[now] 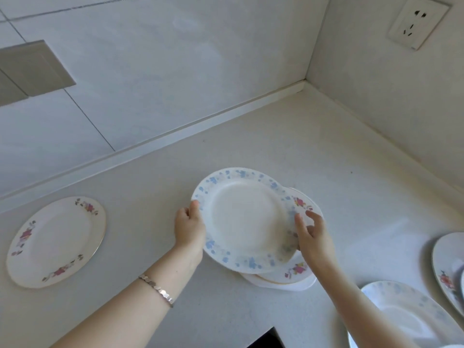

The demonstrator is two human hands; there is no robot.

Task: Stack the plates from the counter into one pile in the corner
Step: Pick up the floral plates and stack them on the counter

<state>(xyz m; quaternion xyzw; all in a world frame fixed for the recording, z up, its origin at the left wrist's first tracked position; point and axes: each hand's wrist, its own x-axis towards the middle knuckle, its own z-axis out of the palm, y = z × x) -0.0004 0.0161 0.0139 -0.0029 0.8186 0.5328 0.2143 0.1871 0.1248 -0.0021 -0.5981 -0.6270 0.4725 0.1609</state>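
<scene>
Only markings we can make out are prints: the blue-flower plate [246, 219] has a blue floral band round its rim, and the rose plates carry pink sprays. The blue-flower plate sits over the pile [276, 281] mid-counter, offset left. The pile's rose-print plate [297, 268] and a plain white plate [288, 287] under it poke out at right and front. We can't tell if the blue-flower plate rests on the pile or hangs just above it. The pile is well short of the corner [305, 84]. Bare counter [326, 159] runs from it back to the raised trim [175, 139] along the rear wall and across to the right wall. A wall socket [418, 22] sits high on that wall. Left hand [189, 227] grips the plate's left rim, thumb on top, fingers curled under and out of view; bracelet [157, 290] on that wrist. Right hand [313, 234] holds the right rim, thumb pressed on the blue band, index finger arched above the rose print, other fingers under the plate. A lone rose plate [55, 242], thin gold edge, lies flat well to the left, near the trim. At the right frame edge a second blue plate [406, 312] and another rose plate [449, 270] sit just beside each other, both cut off. Dark cutout [266, 339] at the bottom frame edge, between our forearms.
</scene>
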